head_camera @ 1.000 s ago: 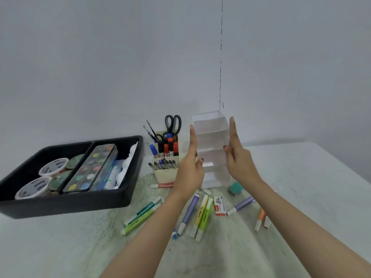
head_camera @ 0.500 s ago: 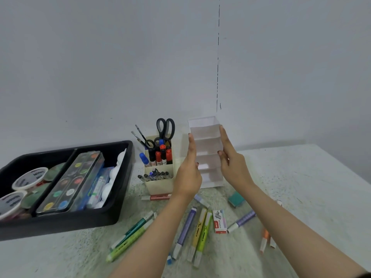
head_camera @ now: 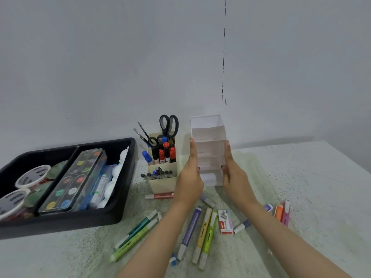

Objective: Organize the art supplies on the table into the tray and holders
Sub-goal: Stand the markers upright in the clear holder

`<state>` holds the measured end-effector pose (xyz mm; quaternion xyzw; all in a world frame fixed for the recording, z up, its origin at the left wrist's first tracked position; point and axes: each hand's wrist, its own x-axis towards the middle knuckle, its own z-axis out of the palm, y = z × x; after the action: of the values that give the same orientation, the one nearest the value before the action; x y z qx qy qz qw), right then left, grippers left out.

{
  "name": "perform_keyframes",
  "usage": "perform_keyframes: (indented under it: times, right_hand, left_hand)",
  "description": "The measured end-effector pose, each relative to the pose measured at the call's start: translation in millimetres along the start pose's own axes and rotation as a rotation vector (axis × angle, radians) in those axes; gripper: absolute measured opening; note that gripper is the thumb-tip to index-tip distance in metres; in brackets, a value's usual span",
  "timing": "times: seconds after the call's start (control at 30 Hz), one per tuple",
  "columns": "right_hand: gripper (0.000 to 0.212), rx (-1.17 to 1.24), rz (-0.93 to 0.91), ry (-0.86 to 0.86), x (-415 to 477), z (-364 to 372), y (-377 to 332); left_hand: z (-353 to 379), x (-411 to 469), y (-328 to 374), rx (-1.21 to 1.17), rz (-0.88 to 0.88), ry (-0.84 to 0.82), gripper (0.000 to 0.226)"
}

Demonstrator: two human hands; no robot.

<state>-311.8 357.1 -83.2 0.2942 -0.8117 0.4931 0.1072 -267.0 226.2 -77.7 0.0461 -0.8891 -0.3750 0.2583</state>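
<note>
Both hands (head_camera: 189, 181) flank stepped holder (head_camera: 208, 141), R table (head_camera: 321, 177) open

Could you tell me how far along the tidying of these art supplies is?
Partly done. The black tray already holds the paint palette and tubs, and the cream holder has scissors, brushes and markers. In hand: the left hand and right hand grip the empty white tiered holder. Left: loose highlighters, the staples box and other markers on the table.
</note>
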Motion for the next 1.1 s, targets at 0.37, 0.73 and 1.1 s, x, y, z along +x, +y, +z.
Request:
perform_keyframes:
  times: [0.37, 0.73, 1.1]
  right_hand:
    - [0.071, 0.005, 0.057, -0.030, 18, 7, -2]
    - [0.073, -0.106, -0.036, -0.037, 11, 2, 9]
    - [0.035, -0.680, 0.093, -0.221, -37, -46, 31]
  left_hand:
    - [-6, 7, -2, 0.016, -0.054, 0.053, 0.102]
    - [-11, 5, 0, -0.036, -0.052, -0.008, 0.101]
    - [10, -77, 8, 0.232, 0.110, -0.060, 0.060]
